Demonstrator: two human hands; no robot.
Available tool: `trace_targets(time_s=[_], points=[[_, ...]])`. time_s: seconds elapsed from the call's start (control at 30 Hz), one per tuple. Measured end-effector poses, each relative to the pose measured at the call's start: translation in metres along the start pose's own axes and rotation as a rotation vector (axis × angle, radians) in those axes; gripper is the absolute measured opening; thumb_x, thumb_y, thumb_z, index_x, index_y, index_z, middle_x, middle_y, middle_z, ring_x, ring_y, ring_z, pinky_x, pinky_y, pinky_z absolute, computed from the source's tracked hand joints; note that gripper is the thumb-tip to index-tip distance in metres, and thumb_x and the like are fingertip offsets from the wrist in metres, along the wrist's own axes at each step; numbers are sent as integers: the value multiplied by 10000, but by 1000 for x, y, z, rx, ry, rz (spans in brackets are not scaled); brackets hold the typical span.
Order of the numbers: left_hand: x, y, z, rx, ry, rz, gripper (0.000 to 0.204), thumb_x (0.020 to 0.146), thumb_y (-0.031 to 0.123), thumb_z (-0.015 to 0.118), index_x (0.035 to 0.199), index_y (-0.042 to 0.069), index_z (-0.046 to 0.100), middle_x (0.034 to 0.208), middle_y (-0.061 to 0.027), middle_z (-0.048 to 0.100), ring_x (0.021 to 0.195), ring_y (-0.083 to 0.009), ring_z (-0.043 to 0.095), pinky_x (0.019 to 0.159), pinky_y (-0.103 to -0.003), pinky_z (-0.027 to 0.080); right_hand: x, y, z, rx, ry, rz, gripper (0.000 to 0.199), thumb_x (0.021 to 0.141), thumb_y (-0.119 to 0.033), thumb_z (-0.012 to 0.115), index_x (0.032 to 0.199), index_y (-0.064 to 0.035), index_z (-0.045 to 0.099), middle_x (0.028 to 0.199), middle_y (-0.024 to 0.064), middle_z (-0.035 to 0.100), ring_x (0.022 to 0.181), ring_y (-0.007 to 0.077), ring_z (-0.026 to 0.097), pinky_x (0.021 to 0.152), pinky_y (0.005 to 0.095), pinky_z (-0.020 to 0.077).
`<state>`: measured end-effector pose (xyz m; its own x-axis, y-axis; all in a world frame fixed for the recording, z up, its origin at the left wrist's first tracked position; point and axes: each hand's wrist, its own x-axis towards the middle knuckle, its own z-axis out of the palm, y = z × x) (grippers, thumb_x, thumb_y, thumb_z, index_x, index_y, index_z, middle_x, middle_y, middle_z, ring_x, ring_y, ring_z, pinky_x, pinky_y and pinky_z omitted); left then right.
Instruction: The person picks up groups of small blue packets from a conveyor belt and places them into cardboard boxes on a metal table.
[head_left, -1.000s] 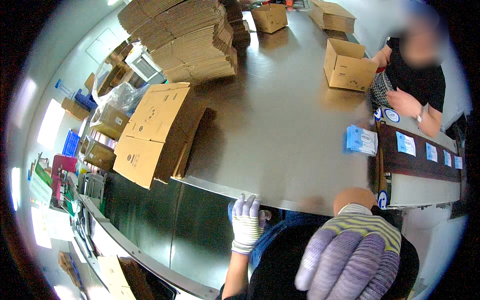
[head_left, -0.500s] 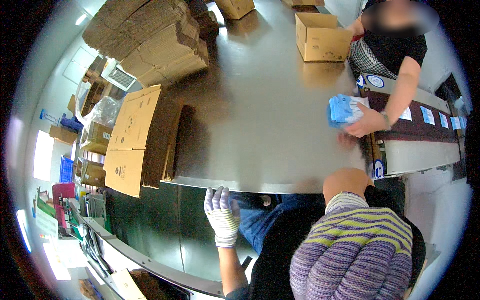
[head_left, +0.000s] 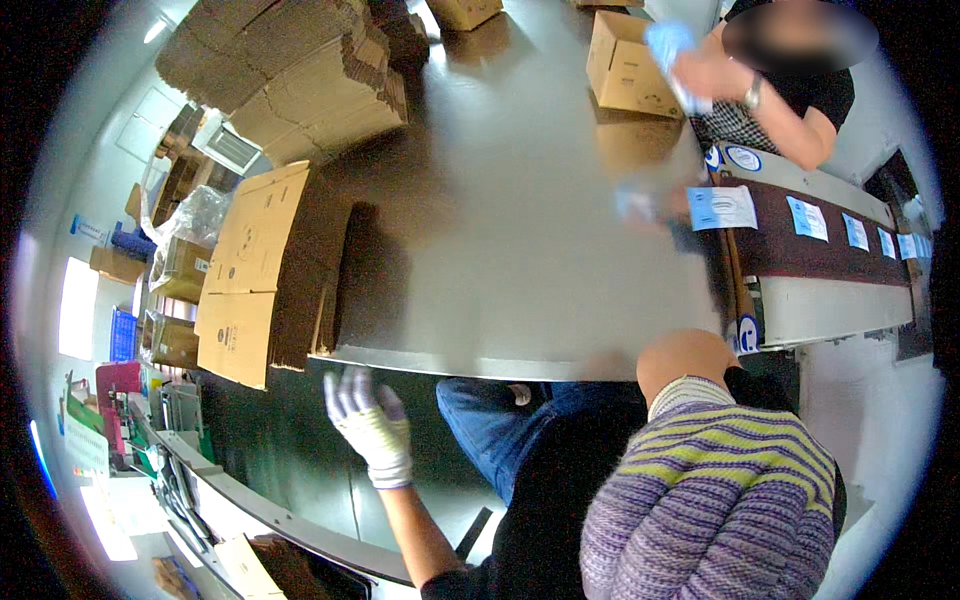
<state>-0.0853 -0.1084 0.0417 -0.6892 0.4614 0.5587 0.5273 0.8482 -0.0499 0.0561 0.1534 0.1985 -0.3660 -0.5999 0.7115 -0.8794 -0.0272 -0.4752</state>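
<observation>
My left hand (head_left: 370,425), in a white, grey and yellow striped knit glove, is raised beside the near edge of the metal table (head_left: 470,290). Its fingers are spread and nothing is in them. Very close to the view is my right hand (head_left: 710,500), gloved in purple and yellow stripes, its back showing. Those fingers are bent and pressed together; their tips and anything in them are hidden. Nearest to my left hand stands a stack of flattened cardboard boxes (head_left: 245,270). Blue and white packets (head_left: 722,208) lie in a row on a brown conveyor belt (head_left: 780,245).
Across the table a co-worker's hand (head_left: 710,75) holds blue packets beside an open carton (head_left: 630,65); their other hand is blurred by motion near the belt's end. A tall pile of flattened cartons (head_left: 290,80) stands far left. Side shelving (head_left: 160,400) lies along my left.
My left hand has moved left, its fingers spreading. My right hand stays nearly in place. The co-worker has lifted packets from the belt's end toward the carton, and the carton has tilted.
</observation>
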Motion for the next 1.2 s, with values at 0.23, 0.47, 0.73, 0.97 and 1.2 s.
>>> trace_targets(time_s=[0.23,0.47,0.73,0.97,1.2], points=[[31,-59,-9,253,160,-49,412,855,189,584,1238,63,497,1298,-136,506,1302,-378,371,1091,-507,313,-2,-5,-6,0,9,-5,303,943,-272,523,1091,-10,557,1054,142,585,1027,258,562,910,371,440],[47,-119,11,436,161,-323,578,820,203,656,1334,73,428,1392,-154,433,1333,-396,318,1093,-484,324,-4,4,-7,17,23,-10,292,946,-273,517,1073,-14,565,1030,133,592,1008,251,568,896,364,446],[57,-131,5,173,90,-251,500,771,10,621,1260,69,536,1237,-167,564,1155,-336,527,997,-441,423,-6,-1,-12,-11,53,-39,281,949,-274,510,1052,-20,574,1003,122,600,987,243,574,879,355,453],[68,-118,-14,227,204,-179,326,883,105,553,1195,24,603,1187,-152,614,1093,-315,570,956,-428,434,-13,3,-15,-52,94,-20,274,952,-275,504,1033,-25,581,979,113,607,969,236,579,865,348,459],[68,-54,-46,-83,392,-61,283,935,45,516,1206,-6,579,1197,-142,611,1100,-280,579,976,-395,438,-16,6,-18,-50,100,-14,269,955,-276,498,1014,-30,589,956,104,614,951,229,584,851,340,465]])
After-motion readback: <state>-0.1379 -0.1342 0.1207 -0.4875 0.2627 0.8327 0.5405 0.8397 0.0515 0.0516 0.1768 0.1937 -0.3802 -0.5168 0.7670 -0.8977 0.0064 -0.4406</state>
